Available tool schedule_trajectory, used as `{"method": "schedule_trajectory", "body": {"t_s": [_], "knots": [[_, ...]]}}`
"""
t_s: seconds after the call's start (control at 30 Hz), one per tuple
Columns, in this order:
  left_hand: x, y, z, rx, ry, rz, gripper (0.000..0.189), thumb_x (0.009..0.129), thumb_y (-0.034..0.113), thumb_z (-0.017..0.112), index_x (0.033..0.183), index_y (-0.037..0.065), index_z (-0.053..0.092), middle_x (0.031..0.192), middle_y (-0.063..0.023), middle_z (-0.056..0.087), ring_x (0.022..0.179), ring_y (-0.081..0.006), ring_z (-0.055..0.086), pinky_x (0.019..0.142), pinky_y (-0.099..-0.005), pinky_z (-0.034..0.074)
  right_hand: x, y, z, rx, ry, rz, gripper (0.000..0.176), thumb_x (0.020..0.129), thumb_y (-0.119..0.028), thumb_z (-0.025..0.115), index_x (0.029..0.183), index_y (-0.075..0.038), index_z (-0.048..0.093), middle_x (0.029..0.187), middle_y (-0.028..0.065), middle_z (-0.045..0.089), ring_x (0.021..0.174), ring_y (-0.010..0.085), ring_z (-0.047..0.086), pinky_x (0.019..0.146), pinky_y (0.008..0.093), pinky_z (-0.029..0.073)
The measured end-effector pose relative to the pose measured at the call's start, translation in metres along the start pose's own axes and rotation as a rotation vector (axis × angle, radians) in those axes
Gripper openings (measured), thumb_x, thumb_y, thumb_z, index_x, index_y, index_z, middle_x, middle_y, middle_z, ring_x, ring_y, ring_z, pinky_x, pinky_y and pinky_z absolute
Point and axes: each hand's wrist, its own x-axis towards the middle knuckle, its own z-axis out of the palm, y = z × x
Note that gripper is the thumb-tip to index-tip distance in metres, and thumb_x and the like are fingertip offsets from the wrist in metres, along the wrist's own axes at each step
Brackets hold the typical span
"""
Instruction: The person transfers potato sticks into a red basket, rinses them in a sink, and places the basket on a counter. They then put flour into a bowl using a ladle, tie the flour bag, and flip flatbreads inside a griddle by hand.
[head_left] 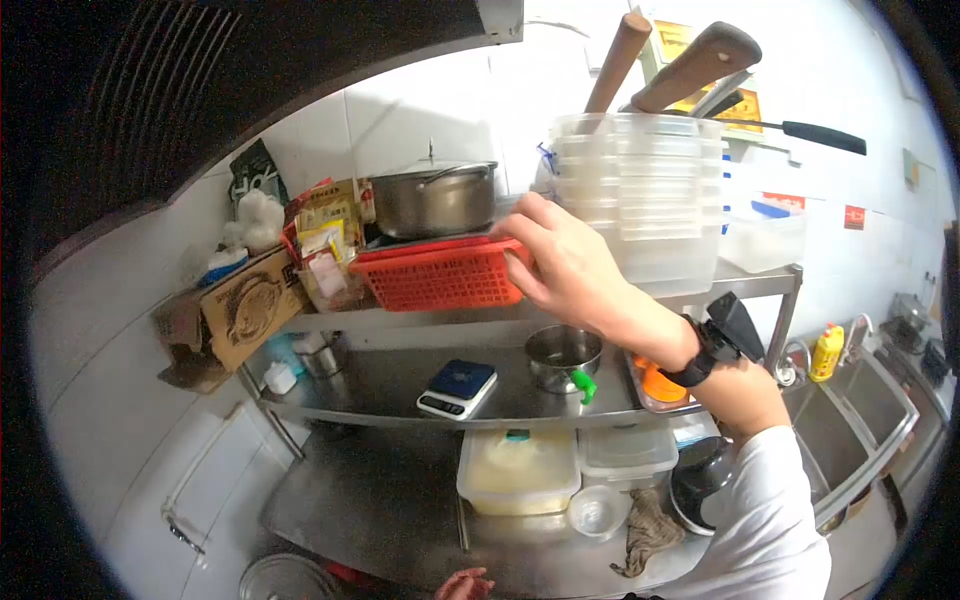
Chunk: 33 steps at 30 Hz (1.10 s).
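My right hand (550, 250), with a black watch on its wrist, grips the right rim of a red plastic basket (440, 280) on the upper shelf. A metal pot with a lid (432, 200) stands on top of the basket. Just right of the hand are stacked clear plastic containers (640, 190). My left hand (465, 584) shows only in part at the bottom edge, low over the steel counter; its fingers look curled, and whether they hold anything is hidden.
On the middle shelf (400, 395) are a kitchen scale (458, 388), a steel pot (563, 358) and an orange item. Below sit a lidded tub (518, 470), a small bowl (598, 512) and a cloth (648, 530). A cardboard box (250, 305) stands left, sinks (850, 420) right.
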Motion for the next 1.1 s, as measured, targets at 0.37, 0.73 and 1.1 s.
{"method": "schedule_trajectory", "body": {"t_s": [0.37,0.73,1.1], "knots": [[0.007,0.031,-0.006,0.085,0.016,-0.113,0.028,0.09,0.024,0.042,0.104,0.005,0.057,0.095,-0.0047,0.058,0.087,-0.0168,0.053,0.08,-0.0305,0.04,-0.004,0.05,-0.167,1.034,0.402,0.611,0.052,0.091,-0.04,0.03,0.113,0.007,0.032,0.098,0.0193,0.051,0.087,0.0213,0.056,0.069,0.0261,0.051],[0.016,-0.023,-0.059,0.35,-0.215,0.146,0.032,0.09,0.025,0.042,0.101,-0.003,0.054,0.094,-0.0098,0.054,0.082,-0.0197,0.052,0.076,-0.0295,0.042,0.054,0.055,-0.139,1.661,0.156,0.861,0.071,0.088,-0.027,0.045,0.124,0.017,0.003,0.118,0.0382,0.025,0.104,0.0457,0.045,0.079,0.0391,0.054],[0.0,-0.029,-0.054,-0.167,-0.164,-0.271,0.023,0.089,0.018,0.045,0.104,0.005,0.055,0.079,-0.0006,0.053,0.073,-0.0106,0.048,0.068,-0.0259,0.04,0.049,0.064,-0.151,1.581,0.076,0.684,0.05,0.088,-0.025,0.049,0.117,0.011,0.03,0.107,0.0263,0.042,0.088,0.023,0.055,0.073,0.0237,0.053]]}}
